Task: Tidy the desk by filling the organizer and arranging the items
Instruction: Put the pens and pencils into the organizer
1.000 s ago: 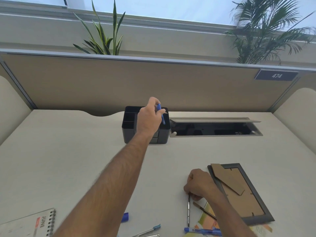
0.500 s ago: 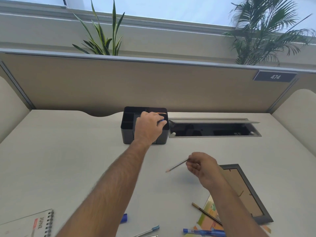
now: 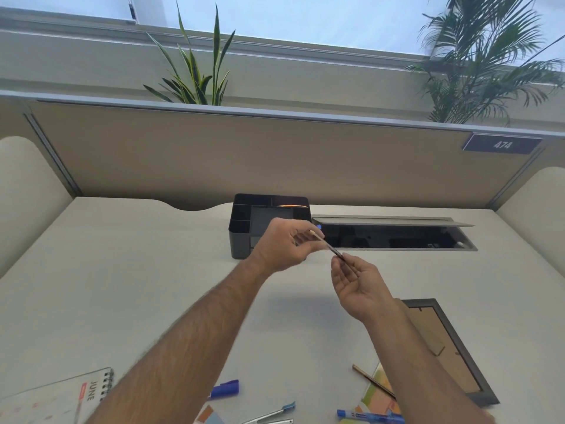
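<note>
passing a pencil between hands, most of the desk not yet sorted

filling has barely begun, judging by what lies about. the black organizer (image 3: pixel 269 221) stands at the far middle of the desk (image 3: pixel 122 286), against the partition, and only an orange pencil (image 3: pixel 292 206) lies across its far compartment, with a small blue tip (image 3: pixel 319 227) showing at its right edge; its other compartments look bare. just near of the organizer, a dark pencil (image 3: pixel 327 244) is held in the air between both hands. the left hand (image 3: pixel 282 246) pinches the pale-tipped end between thumb and fingers, a narrow grip, while the right hand (image 3: pixel 359 284) is loosely cupped, palm up, its fingertips closed on the other end. which hand carries the weight i cannot tell.

left to do, it seems: a second dark pencil (image 3: pixel 373 381), a blue marker (image 3: pixel 224 389), a silver pen with a teal tip (image 3: pixel 270 415) and a blue pen (image 3: pixel 367 416), all loose along the near edge. the spiral notebook marked june (image 3: pixel 76 396) at the near left and the picture frame (image 3: pixel 443 347) at the near right, face down with its brown card backing up, also want arranging.

the organizer is matte, hard, boxy with rounded corners; the pencils are thin, rigid rods; the desk is smooth and pale. colored paper sheets (image 3: pixel 382 393) lie flat under the pencil.
</note>
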The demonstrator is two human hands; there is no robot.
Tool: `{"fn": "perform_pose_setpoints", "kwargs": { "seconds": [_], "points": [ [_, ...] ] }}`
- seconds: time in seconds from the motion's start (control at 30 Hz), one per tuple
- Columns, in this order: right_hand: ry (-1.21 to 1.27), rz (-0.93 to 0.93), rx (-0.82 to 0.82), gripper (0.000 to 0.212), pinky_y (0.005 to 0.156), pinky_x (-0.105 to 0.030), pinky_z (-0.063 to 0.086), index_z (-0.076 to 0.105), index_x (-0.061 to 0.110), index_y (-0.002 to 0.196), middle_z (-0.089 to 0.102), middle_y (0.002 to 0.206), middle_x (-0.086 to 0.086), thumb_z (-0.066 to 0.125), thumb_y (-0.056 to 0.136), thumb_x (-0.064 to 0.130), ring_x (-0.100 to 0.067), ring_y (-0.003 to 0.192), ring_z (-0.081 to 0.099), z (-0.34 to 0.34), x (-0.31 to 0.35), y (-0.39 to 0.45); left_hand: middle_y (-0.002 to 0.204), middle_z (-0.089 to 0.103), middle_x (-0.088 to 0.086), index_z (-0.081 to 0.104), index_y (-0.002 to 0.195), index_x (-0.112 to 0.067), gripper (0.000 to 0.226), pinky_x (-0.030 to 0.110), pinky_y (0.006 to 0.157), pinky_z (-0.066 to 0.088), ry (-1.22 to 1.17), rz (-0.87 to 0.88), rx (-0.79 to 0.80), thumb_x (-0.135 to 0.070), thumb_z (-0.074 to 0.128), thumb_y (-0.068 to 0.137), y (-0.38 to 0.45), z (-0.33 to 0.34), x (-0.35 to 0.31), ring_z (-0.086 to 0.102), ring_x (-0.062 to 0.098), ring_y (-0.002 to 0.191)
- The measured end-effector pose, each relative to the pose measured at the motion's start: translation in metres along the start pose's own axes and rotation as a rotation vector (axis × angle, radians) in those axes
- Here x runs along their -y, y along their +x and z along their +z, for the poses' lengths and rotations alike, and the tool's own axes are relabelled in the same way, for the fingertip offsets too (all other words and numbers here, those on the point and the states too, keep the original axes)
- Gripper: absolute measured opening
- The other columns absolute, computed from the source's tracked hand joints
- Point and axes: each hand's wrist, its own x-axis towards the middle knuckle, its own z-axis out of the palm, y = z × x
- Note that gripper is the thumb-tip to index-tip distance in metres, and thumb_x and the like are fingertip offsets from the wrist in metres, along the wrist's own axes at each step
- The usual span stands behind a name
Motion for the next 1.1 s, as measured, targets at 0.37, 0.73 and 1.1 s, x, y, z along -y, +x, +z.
{"fn": "perform_pose_setpoints", "kwargs": {
  "seconds": [0.37,0.73,1.1],
  "points": [
    [-1.151,-0.306,0.109,0.020,0.076,-0.046,0.062,0.067,-0.004,0.095,0.071,0.083,-0.019,0.076,0.085,0.010,-0.023,0.068,0.069,-0.050,0.017,-0.005,0.070,0.071,-0.005,0.072,0.082,-0.012,0.007,0.026,0.057,0.055,0.168,-0.055,-0.411,-0.019,0.070,0.084,0.018,-0.011,0.005,0.066,0.008,0.061],
    [-2.189,0.029,0.303,0.042,0.056,-0.025,0.052,0.064,0.022,0.080,0.065,0.075,0.007,0.095,0.057,0.036,-0.008,0.060,0.062,-0.085,0.013,-0.008,0.094,0.073,-0.003,0.073,0.102,-0.025,0.021,0.025,0.069,0.045,0.633,-0.329,-0.104,-0.039,0.062,0.091,0.024,0.002,0.013,0.065,0.017,0.084],
    [-2.278,-0.245,0.303,0.016,0.062,-0.021,0.050,0.070,0.026,0.087,0.061,0.077,0.011,0.073,0.075,0.015,-0.011,0.077,0.062,-0.078,0.007,0.000,0.095,0.068,0.000,0.064,0.108,-0.023,0.027,0.036,0.076,0.054,0.775,-0.459,0.213,-0.041,0.046,0.098,0.027,0.008,0.018,0.062,0.019,0.078]
  ]
}}
